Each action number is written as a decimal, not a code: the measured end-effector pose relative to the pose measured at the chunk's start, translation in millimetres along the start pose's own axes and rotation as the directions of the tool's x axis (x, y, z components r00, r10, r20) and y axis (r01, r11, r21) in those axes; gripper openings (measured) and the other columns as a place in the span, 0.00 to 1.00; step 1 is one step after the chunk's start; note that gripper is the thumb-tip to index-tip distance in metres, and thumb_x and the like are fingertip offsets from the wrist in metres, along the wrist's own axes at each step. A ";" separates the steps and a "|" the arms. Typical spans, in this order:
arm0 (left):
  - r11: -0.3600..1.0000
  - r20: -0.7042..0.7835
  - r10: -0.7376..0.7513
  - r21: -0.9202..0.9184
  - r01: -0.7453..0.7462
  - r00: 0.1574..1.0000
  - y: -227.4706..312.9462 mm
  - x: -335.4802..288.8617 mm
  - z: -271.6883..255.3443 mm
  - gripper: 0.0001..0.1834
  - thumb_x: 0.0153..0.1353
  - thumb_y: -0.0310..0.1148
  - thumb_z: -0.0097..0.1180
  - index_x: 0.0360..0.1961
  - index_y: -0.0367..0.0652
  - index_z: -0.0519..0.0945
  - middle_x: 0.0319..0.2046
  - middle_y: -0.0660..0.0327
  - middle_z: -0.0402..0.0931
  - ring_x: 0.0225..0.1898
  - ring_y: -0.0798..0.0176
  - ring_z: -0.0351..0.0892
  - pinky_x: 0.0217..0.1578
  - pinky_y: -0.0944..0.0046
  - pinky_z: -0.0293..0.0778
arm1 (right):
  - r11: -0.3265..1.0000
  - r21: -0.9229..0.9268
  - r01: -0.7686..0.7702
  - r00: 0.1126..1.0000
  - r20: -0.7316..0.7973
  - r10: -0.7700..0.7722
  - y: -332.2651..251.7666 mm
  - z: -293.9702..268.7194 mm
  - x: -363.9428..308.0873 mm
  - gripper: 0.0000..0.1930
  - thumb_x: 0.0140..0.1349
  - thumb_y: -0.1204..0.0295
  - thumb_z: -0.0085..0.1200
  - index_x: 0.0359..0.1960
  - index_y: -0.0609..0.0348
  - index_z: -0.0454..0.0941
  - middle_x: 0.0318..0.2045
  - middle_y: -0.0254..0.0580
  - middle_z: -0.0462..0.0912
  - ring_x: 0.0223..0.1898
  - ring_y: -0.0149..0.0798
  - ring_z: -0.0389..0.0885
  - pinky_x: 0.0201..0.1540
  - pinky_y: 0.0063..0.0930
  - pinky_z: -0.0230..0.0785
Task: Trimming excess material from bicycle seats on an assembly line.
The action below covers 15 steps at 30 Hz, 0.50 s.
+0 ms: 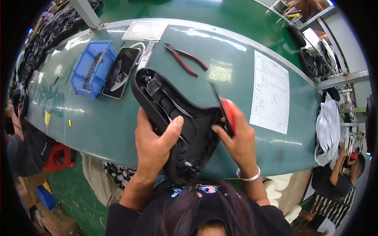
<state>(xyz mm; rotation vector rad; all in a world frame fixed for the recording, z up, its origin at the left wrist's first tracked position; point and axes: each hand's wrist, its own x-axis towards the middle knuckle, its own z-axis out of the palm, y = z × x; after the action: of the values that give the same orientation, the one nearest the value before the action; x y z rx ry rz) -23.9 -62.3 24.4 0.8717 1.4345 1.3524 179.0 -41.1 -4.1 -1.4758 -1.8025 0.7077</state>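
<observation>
Black saddle (177, 122) held underside up at the near edge of the green surface (98, 126).
Left hand (155, 143) clamped on its 9 o'clock flank; right hand (238, 137) pinching a red-handled blade (225, 110) at 3 o'clock; bare room toward 11.

Left hand (155, 143) grips black moulded plastic saddle shell (177, 118), underside up, thumb across its middle. Right hand (236, 137) holds red-handled dark-bladed knife (225, 110) against shell's right edge. Beyond, on green workbench (98, 126): red-handled pliers (184, 58), blue plastic bin (92, 67), black smartphone (122, 71), white printed sheet (271, 91).
</observation>
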 end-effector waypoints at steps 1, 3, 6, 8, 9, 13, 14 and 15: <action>0.999 -0.026 0.030 -0.014 -0.031 0.999 -1.1 -2.9 0.8 0.23 0.56 0.31 0.62 0.49 0.33 0.68 0.38 0.60 0.73 0.36 0.71 0.72 0.40 0.69 0.71 | 0.980 -0.131 0.150 0.988 0.058 -0.144 -0.3 6.8 11.4 0.28 0.57 0.72 0.59 0.60 0.58 0.65 0.44 0.51 0.81 0.35 0.50 0.83 0.39 0.35 0.75; 1.000 -0.050 -0.013 0.015 0.014 0.999 -5.2 -5.0 -6.4 0.26 0.55 0.30 0.62 0.51 0.33 0.65 0.40 0.59 0.72 0.38 0.70 0.72 0.42 0.68 0.71 | 0.977 -0.091 0.193 0.981 0.036 -0.191 4.5 12.2 19.6 0.27 0.56 0.75 0.58 0.59 0.59 0.66 0.36 0.43 0.79 0.29 0.39 0.78 0.33 0.28 0.73; 0.994 -0.171 0.054 -0.083 -0.069 0.984 -33.7 -7.7 -15.6 0.29 0.55 0.29 0.62 0.54 0.33 0.63 0.42 0.58 0.71 0.39 0.69 0.71 0.44 0.67 0.70 | 0.943 0.324 -0.079 0.996 0.000 0.084 11.9 3.5 27.1 0.26 0.55 0.78 0.56 0.57 0.62 0.68 0.28 0.36 0.76 0.22 0.26 0.72 0.26 0.20 0.69; 0.992 -0.223 0.104 0.089 -0.086 0.969 -50.8 -9.5 -29.0 0.30 0.54 0.28 0.62 0.55 0.34 0.62 0.44 0.55 0.69 0.45 0.63 0.70 0.48 0.62 0.68 | 0.682 0.643 -0.348 0.922 0.103 0.373 27.9 -17.2 28.5 0.25 0.54 0.78 0.55 0.56 0.64 0.69 0.28 0.35 0.76 0.22 0.25 0.72 0.24 0.19 0.68; 0.872 -0.239 0.298 0.461 -0.162 0.924 -53.0 -3.5 -31.7 0.31 0.52 0.27 0.63 0.55 0.35 0.63 0.46 0.53 0.68 0.48 0.59 0.68 0.51 0.58 0.66 | 0.650 0.703 -0.290 0.906 -0.017 0.423 41.3 -27.0 31.3 0.25 0.54 0.78 0.54 0.56 0.66 0.69 0.29 0.37 0.76 0.21 0.25 0.72 0.23 0.18 0.68; 0.477 0.286 0.413 0.741 -0.473 0.865 -24.6 16.0 -2.0 0.27 0.47 0.41 0.67 0.46 0.42 0.72 0.45 0.55 0.70 0.52 0.52 0.66 0.50 0.52 0.59 | 0.708 0.682 -0.185 0.910 -0.152 0.385 23.3 -41.3 23.3 0.21 0.56 0.76 0.53 0.53 0.66 0.69 0.30 0.36 0.76 0.19 0.24 0.73 0.20 0.16 0.66; 0.409 0.475 0.423 0.660 -0.630 0.772 -18.5 21.1 14.7 0.29 0.45 0.45 0.68 0.45 0.44 0.72 0.40 0.57 0.70 0.47 0.53 0.68 0.45 0.54 0.60 | 0.676 0.710 -0.197 0.937 -0.066 0.343 -3.3 -35.9 18.8 0.21 0.57 0.76 0.53 0.54 0.65 0.69 0.30 0.36 0.76 0.17 0.23 0.72 0.19 0.15 0.65; 0.324 0.594 0.364 0.641 -0.695 0.717 -12.1 22.0 30.9 0.29 0.43 0.46 0.68 0.43 0.45 0.72 0.37 0.58 0.70 0.43 0.55 0.69 0.42 0.55 0.60 | 0.654 0.696 -0.298 0.942 0.105 0.317 -25.5 -34.5 13.0 0.22 0.57 0.76 0.55 0.54 0.64 0.69 0.31 0.36 0.78 0.21 0.25 0.74 0.24 0.16 0.68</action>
<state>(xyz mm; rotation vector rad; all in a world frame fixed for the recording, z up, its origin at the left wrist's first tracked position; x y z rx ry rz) 0.1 -33.7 10.8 2.3322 1.5399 0.7461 189.5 -34.1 38.9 -1.2283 -1.0358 1.3654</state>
